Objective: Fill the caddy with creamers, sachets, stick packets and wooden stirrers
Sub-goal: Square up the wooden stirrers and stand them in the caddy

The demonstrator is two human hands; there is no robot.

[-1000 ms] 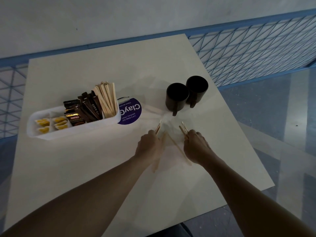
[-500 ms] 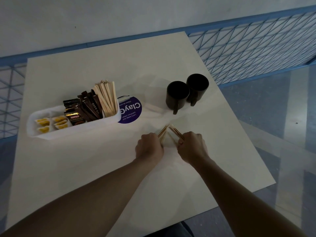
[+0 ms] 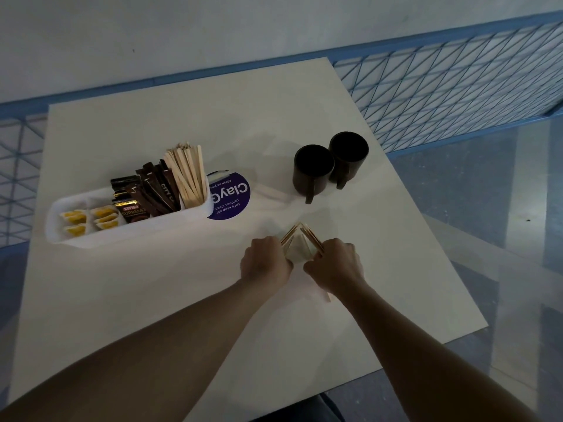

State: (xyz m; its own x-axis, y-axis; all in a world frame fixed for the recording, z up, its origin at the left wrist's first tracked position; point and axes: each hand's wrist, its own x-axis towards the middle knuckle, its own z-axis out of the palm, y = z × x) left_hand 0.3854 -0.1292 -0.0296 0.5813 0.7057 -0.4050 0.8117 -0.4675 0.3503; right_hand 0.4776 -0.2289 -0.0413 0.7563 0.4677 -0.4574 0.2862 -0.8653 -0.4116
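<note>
Head view. Pale desk point(image 3: 182, 300), dim light, blue mesh railing point(image 3: 441, 86) behind and to the right.

Both forearms reach in from the near edge. Left hand point(image 3: 265, 260) and right hand point(image 3: 333, 264) sit side by side at mid-desk, backs up. Left fingers point(image 3: 278, 248) are curled round a left bundle point(image 3: 288, 236) of wooden stirrers. Right fingers point(image 3: 324, 252) are curled round a right bundle point(image 3: 312, 237). The two bundles lean together and meet at their far tips in a peak. One stick end pokes out below the right wrist.

White caddy point(image 3: 128, 236) lies to the left of the hands, well apart from them, long side toward the person. Left compartments hold small yellow-and-white packs point(image 3: 88, 219). The middle holds dark stick packets point(image 3: 155, 190), leaning. The right end holds upright stirrers point(image 3: 187, 175).

A round purple sticker point(image 3: 233, 196) lies just beside the caddy's right end, partly hidden by it. Two black mugs point(image 3: 312, 175) stand touching, beyond the hands.
</note>
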